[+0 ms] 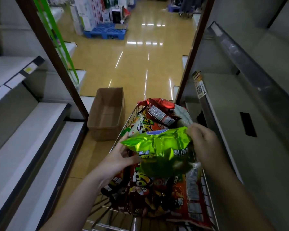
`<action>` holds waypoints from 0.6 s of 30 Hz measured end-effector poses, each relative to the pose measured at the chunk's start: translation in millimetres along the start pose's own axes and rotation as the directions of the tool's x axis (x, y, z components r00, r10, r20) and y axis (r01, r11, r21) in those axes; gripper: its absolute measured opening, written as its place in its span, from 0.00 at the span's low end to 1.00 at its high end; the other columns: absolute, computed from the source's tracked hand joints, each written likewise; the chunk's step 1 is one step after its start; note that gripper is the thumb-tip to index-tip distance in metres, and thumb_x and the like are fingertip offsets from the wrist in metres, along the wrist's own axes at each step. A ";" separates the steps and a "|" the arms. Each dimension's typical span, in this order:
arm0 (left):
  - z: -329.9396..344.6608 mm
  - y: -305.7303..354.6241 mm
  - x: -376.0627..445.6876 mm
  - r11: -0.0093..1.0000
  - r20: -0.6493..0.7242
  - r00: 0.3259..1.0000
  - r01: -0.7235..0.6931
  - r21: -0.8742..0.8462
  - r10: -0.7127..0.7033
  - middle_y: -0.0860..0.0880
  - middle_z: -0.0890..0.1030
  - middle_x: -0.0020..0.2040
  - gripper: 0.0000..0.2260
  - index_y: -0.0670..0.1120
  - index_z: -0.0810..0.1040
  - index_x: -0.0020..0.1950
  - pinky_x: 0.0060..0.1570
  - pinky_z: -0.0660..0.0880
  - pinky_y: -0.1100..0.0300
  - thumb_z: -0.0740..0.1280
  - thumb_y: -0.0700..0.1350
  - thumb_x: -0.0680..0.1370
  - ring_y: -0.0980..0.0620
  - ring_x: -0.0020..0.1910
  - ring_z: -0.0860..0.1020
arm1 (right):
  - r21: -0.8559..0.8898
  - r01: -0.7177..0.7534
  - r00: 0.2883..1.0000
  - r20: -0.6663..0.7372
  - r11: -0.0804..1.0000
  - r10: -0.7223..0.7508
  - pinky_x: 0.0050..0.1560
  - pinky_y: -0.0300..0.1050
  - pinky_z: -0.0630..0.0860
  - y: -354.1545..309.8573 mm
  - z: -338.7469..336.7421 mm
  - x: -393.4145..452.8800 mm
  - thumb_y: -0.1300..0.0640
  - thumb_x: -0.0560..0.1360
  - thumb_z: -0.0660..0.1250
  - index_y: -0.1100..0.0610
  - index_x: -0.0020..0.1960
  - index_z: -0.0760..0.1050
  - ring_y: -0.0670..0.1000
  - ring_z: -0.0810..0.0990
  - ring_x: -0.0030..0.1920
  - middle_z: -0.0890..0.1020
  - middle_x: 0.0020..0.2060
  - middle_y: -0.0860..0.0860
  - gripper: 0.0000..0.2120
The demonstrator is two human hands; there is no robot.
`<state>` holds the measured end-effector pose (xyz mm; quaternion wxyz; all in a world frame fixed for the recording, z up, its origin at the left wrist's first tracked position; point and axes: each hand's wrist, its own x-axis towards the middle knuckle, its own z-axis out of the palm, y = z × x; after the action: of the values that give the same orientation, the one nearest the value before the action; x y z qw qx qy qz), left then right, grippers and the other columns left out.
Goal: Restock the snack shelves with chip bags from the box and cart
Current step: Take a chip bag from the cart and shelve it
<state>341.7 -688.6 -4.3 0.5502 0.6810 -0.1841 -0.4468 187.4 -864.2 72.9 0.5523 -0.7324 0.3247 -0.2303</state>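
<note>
Both forearms reach over the wire cart (208, 189), which stands in the aisle between bare shelves (40, 127) on either side. Above the cart, the left hand (118, 159) grips a glossy green chip bag (158, 147) from below while the right hand (202, 140) pinches its top corner. Red and brown chip bags (150, 194) fill the cart. Beyond the cart's left front corner, a cardboard box (107, 114) sits open on the shiny floor (140, 64).

I have both bare forearms reaching forward, side by side. My left hand (122, 157) is turned palm up with the fingers curled in a grip. My right hand (202, 140), slightly farther out, pinches with thumb and fingers, knuckles up.
</note>
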 end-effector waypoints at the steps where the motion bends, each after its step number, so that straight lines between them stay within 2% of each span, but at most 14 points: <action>1: -1.5 -0.6 -0.6 0.995 0.033 0.997 -0.070 0.072 0.067 0.59 0.77 0.64 0.58 0.60 0.52 0.76 0.62 0.72 0.60 0.83 0.48 0.55 0.58 0.62 0.77 | 0.135 -0.103 0.995 0.022 0.985 0.101 0.33 0.44 0.63 -2.1 4.4 5.5 0.55 0.78 0.60 0.57 0.34 0.68 0.50 0.68 0.30 0.69 0.28 0.52 0.14; 2: -3.3 -1.6 -2.2 0.981 0.086 0.988 -0.137 0.138 0.126 0.62 0.76 0.65 0.59 0.62 0.49 0.76 0.61 0.72 0.63 0.83 0.44 0.57 0.61 0.62 0.76 | 0.276 -0.216 0.976 0.066 0.937 0.205 0.34 0.43 0.66 -2.6 10.1 11.4 0.58 0.78 0.61 0.57 0.34 0.71 0.51 0.71 0.29 0.72 0.27 0.52 0.14; 4: -4.9 -0.5 -9.1 0.949 0.148 0.974 -0.205 0.239 0.173 0.63 0.70 0.71 0.59 0.56 0.47 0.78 0.61 0.68 0.72 0.81 0.40 0.58 0.68 0.63 0.72 | 0.394 -0.367 0.930 0.191 0.843 0.315 0.36 0.44 0.70 2.4 27.2 22.2 0.58 0.78 0.61 0.56 0.33 0.76 0.52 0.76 0.30 0.77 0.28 0.53 0.15; 6: -2.5 -1.7 -15.1 0.945 0.108 0.979 -0.197 0.261 0.175 0.60 0.69 0.69 0.54 0.51 0.53 0.77 0.56 0.65 0.79 0.82 0.38 0.60 0.76 0.58 0.71 | 0.425 -0.452 0.888 0.299 0.784 0.350 0.35 0.42 0.74 12.7 49.7 30.3 0.57 0.79 0.61 0.57 0.36 0.79 0.51 0.80 0.31 0.81 0.31 0.54 0.15; 7: -2.8 -8.1 -17.3 0.961 0.053 0.985 -0.170 0.219 0.163 0.61 0.72 0.65 0.49 0.49 0.57 0.75 0.53 0.67 0.79 0.82 0.38 0.61 0.76 0.55 0.73 | 0.438 -0.486 0.868 0.345 0.756 0.358 0.34 0.41 0.76 19.8 60.5 34.9 0.56 0.80 0.61 0.59 0.38 0.79 0.51 0.81 0.31 0.82 0.32 0.55 0.15; 8: -4.7 -15.4 -20.4 0.978 -0.017 0.991 -0.129 0.162 0.133 0.60 0.75 0.61 0.44 0.48 0.62 0.73 0.50 0.72 0.76 0.81 0.41 0.63 0.74 0.52 0.76 | 0.456 -0.510 0.853 0.380 0.729 0.358 0.35 0.41 0.77 28.0 69.5 40.3 0.55 0.81 0.60 0.59 0.40 0.79 0.50 0.82 0.33 0.83 0.34 0.55 0.15; 9: -9.4 -26.4 -21.8 0.996 -0.078 0.995 -0.064 0.068 0.069 0.56 0.79 0.58 0.42 0.47 0.66 0.71 0.51 0.77 0.68 0.82 0.48 0.62 0.68 0.51 0.79 | 0.469 -0.514 0.849 0.399 0.719 0.347 0.37 0.43 0.77 38.2 76.5 47.8 0.53 0.82 0.59 0.60 0.43 0.79 0.50 0.82 0.35 0.83 0.37 0.56 0.15; 10: -14.6 -34.8 -22.0 1.000 -0.154 0.988 -0.015 -0.026 0.010 0.52 0.81 0.59 0.46 0.47 0.68 0.70 0.55 0.79 0.55 0.83 0.57 0.57 0.60 0.53 0.81 | 0.439 -0.494 0.857 0.393 0.750 0.334 0.40 0.43 0.78 51.7 81.0 57.4 0.51 0.82 0.58 0.60 0.47 0.78 0.50 0.83 0.39 0.84 0.40 0.55 0.16; 11: -21.1 -43.7 -20.8 0.991 -0.231 0.973 -0.025 -0.130 -0.006 0.50 0.82 0.58 0.49 0.50 0.70 0.69 0.58 0.77 0.44 0.82 0.63 0.52 0.52 0.55 0.82 | 0.308 -0.437 0.875 0.363 0.845 0.320 0.45 0.44 0.79 69.6 83.9 70.3 0.49 0.82 0.57 0.58 0.51 0.77 0.50 0.83 0.44 0.84 0.46 0.55 0.15; 12: -27.3 -48.3 -20.3 0.975 -0.315 0.949 -0.067 -0.213 -0.003 0.49 0.83 0.58 0.49 0.52 0.72 0.67 0.59 0.75 0.39 0.82 0.64 0.49 0.47 0.56 0.82 | 0.082 -0.326 0.904 0.319 0.942 0.285 0.51 0.46 0.79 86.8 85.3 84.6 0.48 0.82 0.59 0.57 0.57 0.76 0.49 0.81 0.50 0.82 0.53 0.55 0.14; 13: -33.9 -52.9 -18.7 0.954 -0.361 0.932 -0.103 -0.281 -0.005 0.48 0.83 0.57 0.48 0.53 0.74 0.65 0.60 0.74 0.38 0.82 0.64 0.47 0.46 0.56 0.82 | -0.174 -0.194 0.928 0.285 0.965 0.238 0.58 0.47 0.77 103.1 85.6 99.0 0.48 0.80 0.63 0.55 0.62 0.73 0.50 0.78 0.57 0.79 0.60 0.54 0.15; 15: -40.5 -54.0 -16.4 0.925 -0.392 0.919 -0.122 -0.361 -0.032 0.49 0.83 0.57 0.49 0.52 0.75 0.65 0.60 0.74 0.39 0.81 0.64 0.45 0.46 0.56 0.82 | -0.527 -0.018 0.940 0.280 0.849 0.194 0.67 0.50 0.70 130.3 88.2 126.2 0.48 0.76 0.70 0.55 0.72 0.65 0.53 0.70 0.68 0.70 0.69 0.54 0.29; 18: -45.9 -53.9 -13.9 0.906 -0.410 0.911 -0.129 -0.403 -0.053 0.51 0.83 0.57 0.50 0.53 0.74 0.66 0.57 0.76 0.40 0.81 0.64 0.46 0.48 0.56 0.82 | -0.752 0.098 0.901 0.346 0.652 0.263 0.75 0.56 0.58 151.1 100.7 152.0 0.44 0.70 0.74 0.56 0.80 0.46 0.57 0.56 0.77 0.55 0.78 0.54 0.51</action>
<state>358.5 -633.9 -48.1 0.7190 0.6209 0.0231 -0.3113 327.9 -935.8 -103.7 0.2655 -0.9101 0.2958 0.1169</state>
